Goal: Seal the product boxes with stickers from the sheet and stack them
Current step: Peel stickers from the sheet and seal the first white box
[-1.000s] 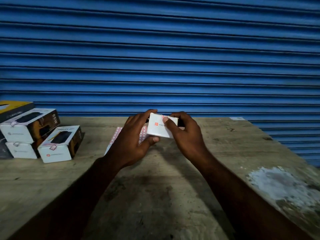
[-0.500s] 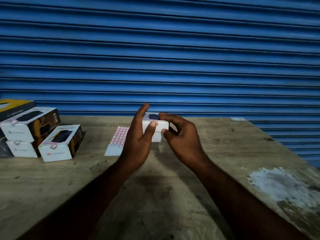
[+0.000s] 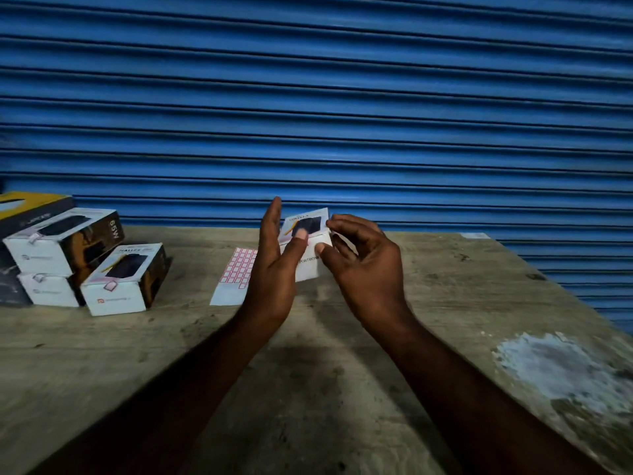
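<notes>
A small white product box [image 3: 310, 258] with a dark picture on its top is held up between my hands, above the wooden table [image 3: 308, 389]. My left hand [image 3: 272, 272] stands edge-on against the box's left side with its fingers straight up, and its thumb presses on the box's top front edge. My right hand [image 3: 364, 265] pinches the box's right side between thumb and curled fingers. The sticker sheet [image 3: 235, 274], white with rows of red-edged stickers, lies flat just left of my left hand, partly hidden by it.
At the table's left stand three similar white boxes: one [image 3: 63, 243] on top of another [image 3: 48, 291], and a third [image 3: 123, 281] in front. A yellow and black box [image 3: 30, 204] lies behind them. A blue roller shutter [image 3: 342, 114] closes off the back.
The box has tipped from its white end facing me to its pictured top showing. My left hand's fingers have straightened upward and its thumb has moved onto the top edge.
</notes>
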The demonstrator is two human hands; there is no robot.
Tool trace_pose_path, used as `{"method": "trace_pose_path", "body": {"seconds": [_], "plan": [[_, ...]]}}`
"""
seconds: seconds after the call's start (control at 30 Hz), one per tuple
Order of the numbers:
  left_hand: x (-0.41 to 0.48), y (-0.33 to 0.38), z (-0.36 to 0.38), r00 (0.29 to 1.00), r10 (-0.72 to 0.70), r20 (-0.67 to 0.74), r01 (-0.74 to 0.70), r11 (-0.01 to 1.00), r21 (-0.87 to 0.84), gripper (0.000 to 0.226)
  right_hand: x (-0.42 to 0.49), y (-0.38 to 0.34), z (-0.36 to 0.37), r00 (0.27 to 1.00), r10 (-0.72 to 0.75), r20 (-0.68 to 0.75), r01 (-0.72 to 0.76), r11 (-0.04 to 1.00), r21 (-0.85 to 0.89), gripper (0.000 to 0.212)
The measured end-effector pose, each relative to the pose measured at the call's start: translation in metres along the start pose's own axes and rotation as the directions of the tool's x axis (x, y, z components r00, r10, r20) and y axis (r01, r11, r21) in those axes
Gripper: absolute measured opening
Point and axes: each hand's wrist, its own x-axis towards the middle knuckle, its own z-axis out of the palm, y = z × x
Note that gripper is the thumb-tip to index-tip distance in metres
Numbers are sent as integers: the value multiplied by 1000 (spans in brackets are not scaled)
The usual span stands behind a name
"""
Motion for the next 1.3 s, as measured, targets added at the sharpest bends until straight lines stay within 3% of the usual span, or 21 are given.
{"method": "trace_pose_path", "body": {"seconds": [0.13, 0.27, 0.47, 0.6, 0.7, 0.77, 0.83, 0.93, 1.03, 1.2, 1.3], "plan": [[4, -3, -4, 1000, 15, 0, -15, 999, 33, 65, -1, 1, -1, 1000, -2, 22, 2, 1000, 2, 33], [5, 1, -5, 999, 13, 46, -7, 992, -126, 65, 0, 5, -1, 999, -18, 49, 17, 1000, 25, 34], [2, 7, -4, 991, 127, 46, -121, 986, -113, 58, -3, 3, 7, 993, 93, 69, -104, 979, 174, 20], [-2, 9, -2, 967, 235, 100, -234, 972, -30, 60, -3, 10, 5, 982, 170, -85, -163, 983, 82, 18], [-5, 7, -1, 963, 241, 118, -245, 969, 18, 64, 0, 14, -1, 961, 215, -172, -204, 976, 78, 14], [-3, 4, -2, 970, 221, 104, -223, 975, 13, 62, 1, 15, -4, 964, 167, -205, -176, 984, -27, 9], [1, 4, -4, 980, 183, 75, -181, 983, -27, 59, 1, 12, -4, 984, 53, -173, -83, 982, -172, 7], [6, 7, -7, 993, 113, 35, -109, 989, -102, 52, -5, 7, -2, 985, -148, 84, 170, 893, -416, 43], [7, 7, -9, 998, 67, 21, -64, 991, -116, 42, -8, 5, -1, 943, -141, 301, 303, 738, -603, 73], [10, 1, -11, 998, 66, 1, -66, 993, -96, 33, -3, 11, -10, 950, -206, 234, 310, 711, -631, 68], [15, -4, -17, 996, 48, -80, -52, 997, -59, 35, -1, 9, -10, 994, -92, 64, 112, 845, -522, 59]]}}
